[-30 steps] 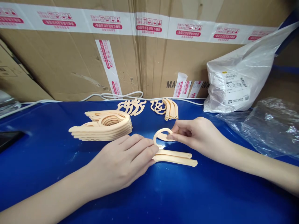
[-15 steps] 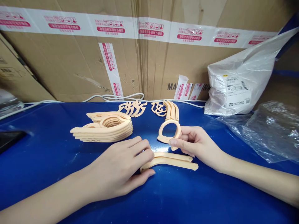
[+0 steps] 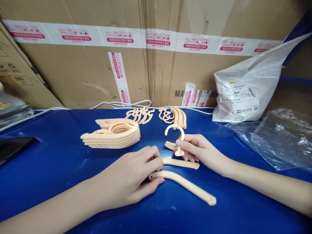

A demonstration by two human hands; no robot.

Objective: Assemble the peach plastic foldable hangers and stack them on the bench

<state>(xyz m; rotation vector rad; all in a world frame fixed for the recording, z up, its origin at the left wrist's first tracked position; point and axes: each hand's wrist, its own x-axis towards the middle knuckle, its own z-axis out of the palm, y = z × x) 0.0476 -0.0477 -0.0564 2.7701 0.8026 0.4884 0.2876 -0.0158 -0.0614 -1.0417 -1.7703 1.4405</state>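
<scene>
My right hand (image 3: 198, 150) pinches a peach plastic hook (image 3: 175, 133) upright by its stem, just above the blue table (image 3: 48, 169). My left hand (image 3: 133, 177) is closed on the near end of a folding peach hanger, whose front arm (image 3: 185, 187) swings out toward the right front. The hanger's other arm (image 3: 181, 163) lies flat behind it, between both hands. A short peach piece (image 3: 169, 145) lies under the hook.
A stack of folded hangers (image 3: 114, 135) sits left of centre, with loose hooks (image 3: 140, 115) and more hanger parts (image 3: 179, 117) behind. Cardboard boxes (image 3: 156, 52) wall the back. A white bag (image 3: 241, 94) and clear plastic (image 3: 282, 136) lie right. A white cable (image 3: 114, 104) runs along the back.
My right hand turned the hook from lying flat to upright. The hanger's front arm swung open away from the other arm, toward the front right. My left hand stayed on the hanger's end.
</scene>
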